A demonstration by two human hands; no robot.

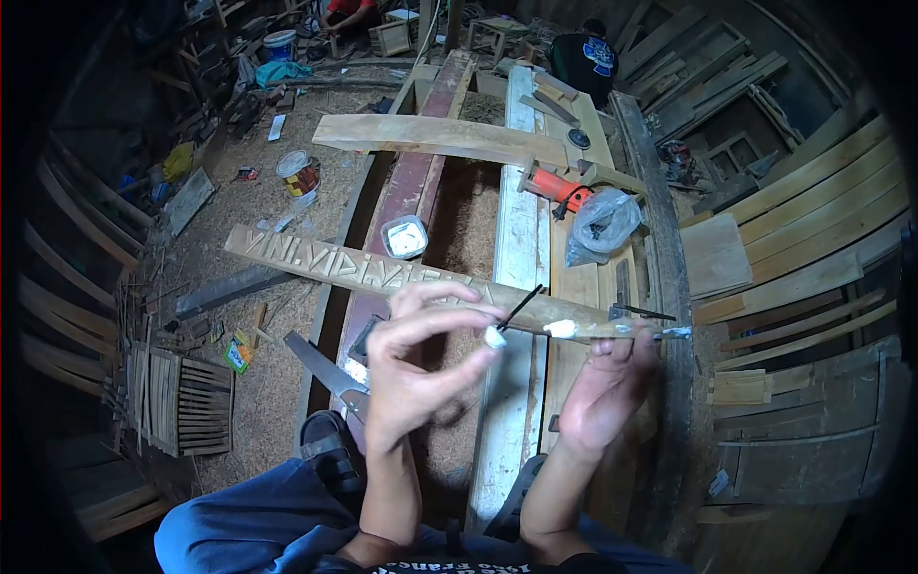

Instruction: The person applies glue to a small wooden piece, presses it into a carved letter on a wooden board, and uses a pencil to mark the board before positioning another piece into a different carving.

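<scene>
My left hand (pixel 411 354) pinches, between thumb and fingers, a lump of white paste (pixel 494 337) beside a thin black strip (pixel 522 306) that slants up from the fingertips. My right hand (pixel 602 392) closes around a slim wooden stick (pixel 601 330) smeared with white, with a thicker white blob at its left end. Behind both hands lies a long wooden board (pixel 335 263) with raised carved letters, partly hidden by my left hand. A small square tub of white paste (pixel 404 236) stands just beyond the board.
A curved plank (pixel 440 137) spans the bench timbers (pixel 516 191). To the right are an orange power tool (pixel 555 187) and a clear plastic bag (pixel 604 222). A handsaw (pixel 325 368) lies near my left foot. Two people (pixel 585 62) (pixel 349 14) sit at the back.
</scene>
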